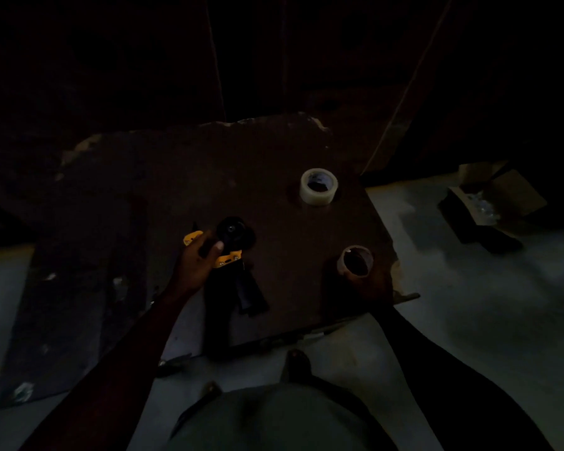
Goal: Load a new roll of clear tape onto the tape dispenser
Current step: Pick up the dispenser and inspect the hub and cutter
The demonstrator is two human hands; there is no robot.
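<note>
The scene is very dark. A yellow and black tape dispenser lies on a dark brown board, its black hub bare and its black handle pointing toward me. My left hand grips its yellow frame beside the hub. A full roll of clear tape lies flat at the board's far right, apart from both hands. At the board's near right edge my right hand holds an empty brown cardboard core; the fingers are hard to make out in the dark.
The board rests on a pale floor. An open cardboard box with clear wrapping inside sits on the floor at the right. A second dark panel lies at the left. My foot and knee are at the bottom.
</note>
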